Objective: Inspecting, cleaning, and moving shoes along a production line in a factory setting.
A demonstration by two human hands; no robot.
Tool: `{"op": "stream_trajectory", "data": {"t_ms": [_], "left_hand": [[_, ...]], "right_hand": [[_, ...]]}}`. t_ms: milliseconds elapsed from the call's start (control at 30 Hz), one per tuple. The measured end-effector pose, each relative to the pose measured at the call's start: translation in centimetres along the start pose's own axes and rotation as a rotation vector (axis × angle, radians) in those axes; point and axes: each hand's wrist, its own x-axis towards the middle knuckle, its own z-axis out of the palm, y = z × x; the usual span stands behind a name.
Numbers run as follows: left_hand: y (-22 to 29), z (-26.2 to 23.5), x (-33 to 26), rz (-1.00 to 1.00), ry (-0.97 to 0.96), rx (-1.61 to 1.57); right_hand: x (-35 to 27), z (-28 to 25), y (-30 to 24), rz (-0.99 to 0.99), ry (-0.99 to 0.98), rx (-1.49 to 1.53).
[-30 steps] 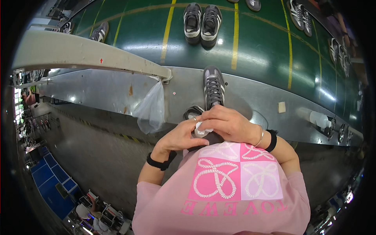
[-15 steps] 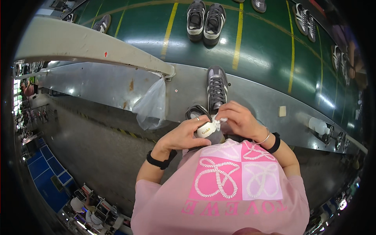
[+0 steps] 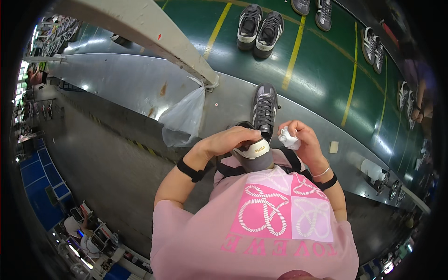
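My left hand (image 3: 232, 141) grips a grey sneaker (image 3: 255, 156) close to my body, its white heel tab with gold lettering turned up toward me. The fingers wrap over the top of the shoe, so much of its upper is hidden. A crumpled white cloth (image 3: 290, 139) is pinched in my right hand (image 3: 304, 142), held a little to the right of that shoe and apart from it. Straight ahead on the metal ledge, a second grey sneaker (image 3: 265, 109) with pale side stripes lies with its toe pointing away.
Beyond the metal ledge (image 3: 233, 95) runs a green conveyor belt (image 3: 322, 70) with yellow lines, carrying pairs of sneakers (image 3: 259, 30). A beige post (image 3: 154, 35) slants in at left, with a clear plastic bag (image 3: 184, 119) hanging from it. On the right are a small cream block (image 3: 333, 147) and a white bottle (image 3: 372, 169).
My right hand has lifted the cloth off the heel and moved right. My left hand has shifted over the top of the shoe. The whole view has turned slightly.
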Motion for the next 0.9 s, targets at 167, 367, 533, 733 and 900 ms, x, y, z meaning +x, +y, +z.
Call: {"op": "stream_trajectory", "data": {"t_ms": [167, 367, 533, 733, 900], "left_hand": [[0.6, 0.1, 1.3, -0.055, -0.026, -0.039], [1.2, 0.0, 3.9, -0.081, -0.086, -0.048], [2.3, -0.3, 4.9, -0.162, -0.210, 0.011], [3.1, -0.1, 5.1, -0.164, -0.192, 0.075], [3.1, 0.1, 5.6, -0.200, -0.215, 0.018]], "right_hand": [[-0.7, 1.0, -0.5, 0.092, 0.092, -0.049], [-1.2, 5.0, -2.5, -0.221, 0.033, -0.863], [0.3, 6.7, -2.8, -0.660, -0.284, -1.298], [0.1, 6.0, -4.0, -0.563, -0.363, -1.512], [1.0, 6.6, -2.9, -0.515, -0.417, -1.555]]}}
